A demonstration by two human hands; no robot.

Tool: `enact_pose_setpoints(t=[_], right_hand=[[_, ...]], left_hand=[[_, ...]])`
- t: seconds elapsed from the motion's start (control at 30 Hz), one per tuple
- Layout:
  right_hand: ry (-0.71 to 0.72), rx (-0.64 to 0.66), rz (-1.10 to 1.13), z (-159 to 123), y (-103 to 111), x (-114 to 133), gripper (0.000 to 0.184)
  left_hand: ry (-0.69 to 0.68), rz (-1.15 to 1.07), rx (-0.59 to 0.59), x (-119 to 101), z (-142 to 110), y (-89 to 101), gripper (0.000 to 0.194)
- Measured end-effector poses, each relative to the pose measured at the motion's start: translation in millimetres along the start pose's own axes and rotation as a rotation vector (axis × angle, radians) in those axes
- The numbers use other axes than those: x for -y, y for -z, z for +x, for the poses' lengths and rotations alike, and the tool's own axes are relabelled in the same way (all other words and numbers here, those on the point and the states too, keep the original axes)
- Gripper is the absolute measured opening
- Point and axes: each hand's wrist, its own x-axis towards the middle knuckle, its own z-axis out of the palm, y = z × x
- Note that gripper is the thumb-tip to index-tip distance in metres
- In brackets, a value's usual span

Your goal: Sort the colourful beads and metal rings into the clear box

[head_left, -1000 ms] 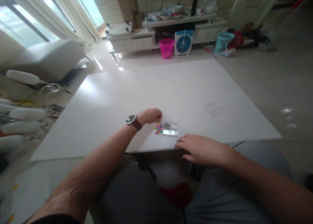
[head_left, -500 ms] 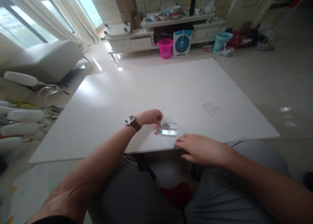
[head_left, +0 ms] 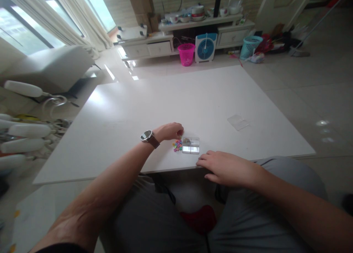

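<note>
My left hand (head_left: 171, 131), with a watch (head_left: 146, 136) at its wrist, is closed with bent fingertips just above a small pile of colourful little pieces (head_left: 177, 146). What the fingers hold, if anything, is too small to make out. Right of the pile lies a clear divided box (head_left: 191, 150). Its far left compartment contains small brownish or greyish bits (head_left: 186, 141); the near compartments look bare and shiny. My right hand (head_left: 217, 165) rests open on the table's near edge, its fingers stretched out close to the box's near right corner.
A clear flat lid (head_left: 237, 123) lies to the right on the white table (head_left: 165, 102). Beyond the table stand a pink basket (head_left: 186, 55), a blue fan (head_left: 205, 48) and a light blue basket (head_left: 250, 47) before a low cabinet. White-padded metal stands (head_left: 29, 131) are at the left.
</note>
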Motion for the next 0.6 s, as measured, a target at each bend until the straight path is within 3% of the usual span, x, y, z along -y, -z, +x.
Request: enact_pose_setpoints(t=[0.4,0.6], right_hand=[[-0.002,-0.013,-0.005,-1.5,-0.8,-0.3,0.029],[-0.011,-0.008,-0.006,-1.1,0.1,0.8,0.03]], left_hand=[[0.042,-0.056,0.07,0.7,-4.2,5.2,0.009],[0.026,-0.028,0.038,1.7,-1.5,1.7,0.012]])
